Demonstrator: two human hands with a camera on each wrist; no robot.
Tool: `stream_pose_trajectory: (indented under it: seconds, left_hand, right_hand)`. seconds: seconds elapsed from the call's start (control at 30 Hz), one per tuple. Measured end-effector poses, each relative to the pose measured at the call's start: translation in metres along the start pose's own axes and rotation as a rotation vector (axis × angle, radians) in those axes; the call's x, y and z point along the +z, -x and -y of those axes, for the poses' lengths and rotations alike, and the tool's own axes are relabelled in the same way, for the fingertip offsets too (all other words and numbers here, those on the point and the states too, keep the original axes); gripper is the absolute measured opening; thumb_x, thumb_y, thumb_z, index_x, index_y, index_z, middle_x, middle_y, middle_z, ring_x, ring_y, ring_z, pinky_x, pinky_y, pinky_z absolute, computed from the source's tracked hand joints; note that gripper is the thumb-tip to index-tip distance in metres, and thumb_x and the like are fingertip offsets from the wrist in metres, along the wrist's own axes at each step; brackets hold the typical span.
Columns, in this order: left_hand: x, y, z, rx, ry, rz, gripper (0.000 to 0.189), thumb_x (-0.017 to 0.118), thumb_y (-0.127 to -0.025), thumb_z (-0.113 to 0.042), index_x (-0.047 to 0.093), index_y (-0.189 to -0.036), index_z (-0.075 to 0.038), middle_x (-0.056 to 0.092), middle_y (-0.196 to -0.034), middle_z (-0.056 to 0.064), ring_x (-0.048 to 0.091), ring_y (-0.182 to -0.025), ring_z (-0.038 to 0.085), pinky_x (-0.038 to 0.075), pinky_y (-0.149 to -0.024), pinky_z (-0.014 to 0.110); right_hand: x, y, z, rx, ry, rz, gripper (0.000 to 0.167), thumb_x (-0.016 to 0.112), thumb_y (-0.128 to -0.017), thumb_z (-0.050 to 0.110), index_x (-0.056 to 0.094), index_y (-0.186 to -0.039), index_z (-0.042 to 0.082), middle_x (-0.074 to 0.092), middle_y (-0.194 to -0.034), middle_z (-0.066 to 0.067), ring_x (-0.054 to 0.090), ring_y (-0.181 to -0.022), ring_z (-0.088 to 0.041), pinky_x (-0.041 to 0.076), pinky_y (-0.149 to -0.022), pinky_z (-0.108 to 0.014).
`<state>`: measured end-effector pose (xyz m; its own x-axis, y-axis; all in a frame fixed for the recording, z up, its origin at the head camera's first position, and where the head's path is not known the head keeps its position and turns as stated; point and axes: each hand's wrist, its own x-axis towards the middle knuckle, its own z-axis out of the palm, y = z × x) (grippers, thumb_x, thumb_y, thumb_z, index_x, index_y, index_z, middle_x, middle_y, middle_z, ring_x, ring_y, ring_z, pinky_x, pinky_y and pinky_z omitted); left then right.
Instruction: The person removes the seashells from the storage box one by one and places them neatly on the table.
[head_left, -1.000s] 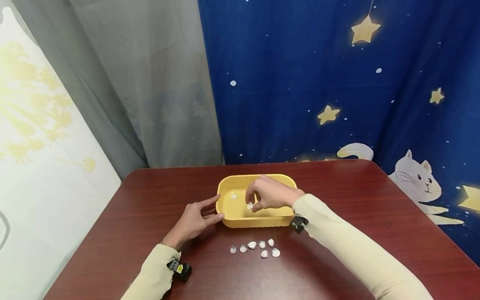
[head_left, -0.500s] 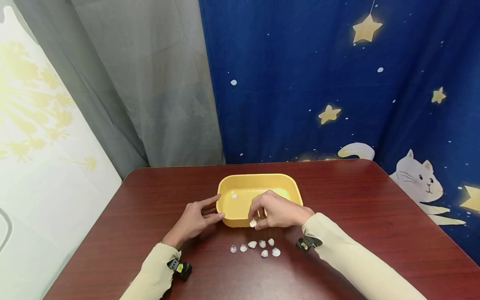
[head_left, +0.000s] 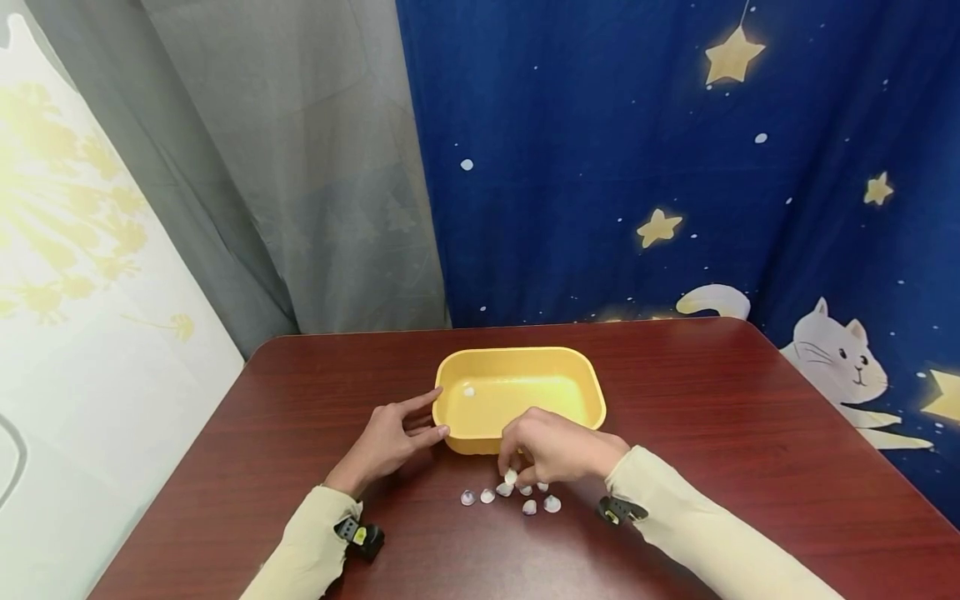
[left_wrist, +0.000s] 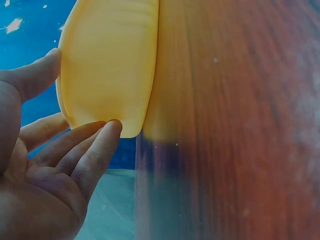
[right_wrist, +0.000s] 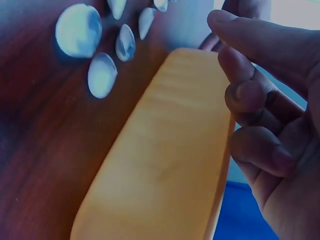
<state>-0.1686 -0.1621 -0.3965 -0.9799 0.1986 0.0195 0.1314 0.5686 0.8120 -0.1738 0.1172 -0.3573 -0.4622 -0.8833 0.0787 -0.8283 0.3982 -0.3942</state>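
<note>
My right hand [head_left: 555, 446] pinches a small white seashell [head_left: 511, 477] between thumb and fingertips, just above the shells on the table. In the right wrist view its curled fingers [right_wrist: 250, 95] show, but the pinched shell does not. A yellow plastic tub [head_left: 517, 357] stands behind, partly hidden by that hand, with one white shell [head_left: 468, 392] inside at its left. Fairly straight fingers and thumb of my left hand [head_left: 390, 437] touch the tub's left end. Several seashells [head_left: 487, 496] lie before the tub, some partly covered by the right hand.
The dark red-brown table [head_left: 337, 367] extends on all sides of the tub. Behind its back edge hang a grey curtain [head_left: 345, 208] and a blue star-patterned curtain [head_left: 555, 208]. Black wrist cameras [head_left: 367, 540] sit on both sleeves.
My right hand has moved out of the tub toward the front with the seashell, over the near rim, down to the shells on the table. The left hand and tub have stayed put.
</note>
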Motion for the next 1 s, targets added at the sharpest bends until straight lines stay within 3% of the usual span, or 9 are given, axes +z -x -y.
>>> stream_pose_trajectory:
  seconds: [0.43,0.77,1.0]
  left_hand:
    - [0.001,0.000,0.000,0.002,-0.009,-0.003,0.069,0.079,-0.086,-0.037,0.052,-0.148,-0.023,0.059,-0.145,0.010,0.068,-0.120,0.019,0.061,-0.092,0.032]
    - [0.001,0.000,0.001,0.015,0.001,0.001,0.069,0.079,-0.086,-0.036,0.052,-0.148,-0.022,0.059,-0.145,0.010,0.068,-0.120,0.019,0.061,-0.090,0.030]
    - [0.001,0.000,0.000,0.011,-0.015,-0.009,0.069,0.080,-0.086,-0.036,0.052,-0.148,-0.023,0.058,-0.146,0.010,0.068,-0.120,0.018,0.061,-0.092,0.031]
  right_hand:
    - [0.016,0.001,0.010,0.005,0.170,0.077,0.019,0.082,-0.073,0.008,0.079,-0.085,0.023,0.070,-0.079,0.017,0.059,-0.071,0.012,0.046,-0.068,-0.003]
    - [0.026,-0.002,0.012,-0.033,0.237,0.084,0.016,0.085,-0.072,0.015,0.076,-0.074,0.028,0.061,-0.060,0.020,0.045,-0.057,0.014,0.037,-0.055,-0.004]
    - [0.027,-0.003,0.013,-0.013,0.232,0.106,0.015,0.086,-0.074,0.017,0.078,-0.078,0.028,0.063,-0.062,0.020,0.045,-0.054,0.014,0.038,-0.054,-0.005]
